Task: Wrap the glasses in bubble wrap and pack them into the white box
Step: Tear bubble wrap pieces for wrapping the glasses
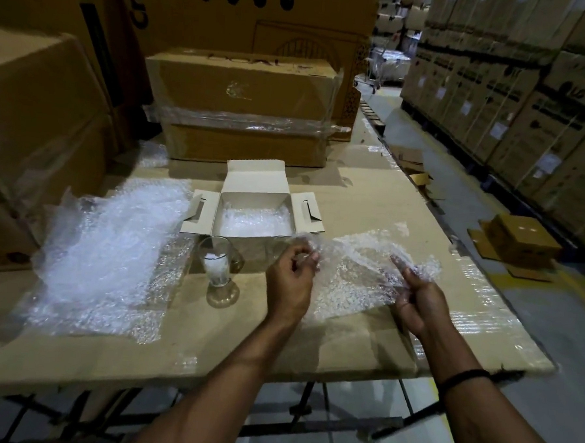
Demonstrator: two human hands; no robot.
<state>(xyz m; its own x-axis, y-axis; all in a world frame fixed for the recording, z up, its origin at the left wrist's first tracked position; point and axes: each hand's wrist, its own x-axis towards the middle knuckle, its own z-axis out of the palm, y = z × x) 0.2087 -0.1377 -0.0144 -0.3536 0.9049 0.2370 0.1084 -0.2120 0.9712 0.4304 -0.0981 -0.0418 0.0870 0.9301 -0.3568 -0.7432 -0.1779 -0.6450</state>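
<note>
Head view, item one: glass [219, 268], upright on the cardboard tabletop [210, 335], white stuffing inside (seemingly bubble wrap; the view is dim), just in front of the open white box [255, 199] — not yet wrapped. Bubble-wrap sheet [352, 278] to its right, partly lifted; left hand [291, 275] and right hand [419, 302] each pinch an edge, fingers curled on the film. Handling: spread the sheet flat and taut, then roll the glass in from one edge — snugly. Spare wrap [106, 252] at far left.

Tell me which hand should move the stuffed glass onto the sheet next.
Left, probably. The left hand is beside the upright glass; the right hand grips the bubble wrap sheet farther away and could keep it steady.
</note>
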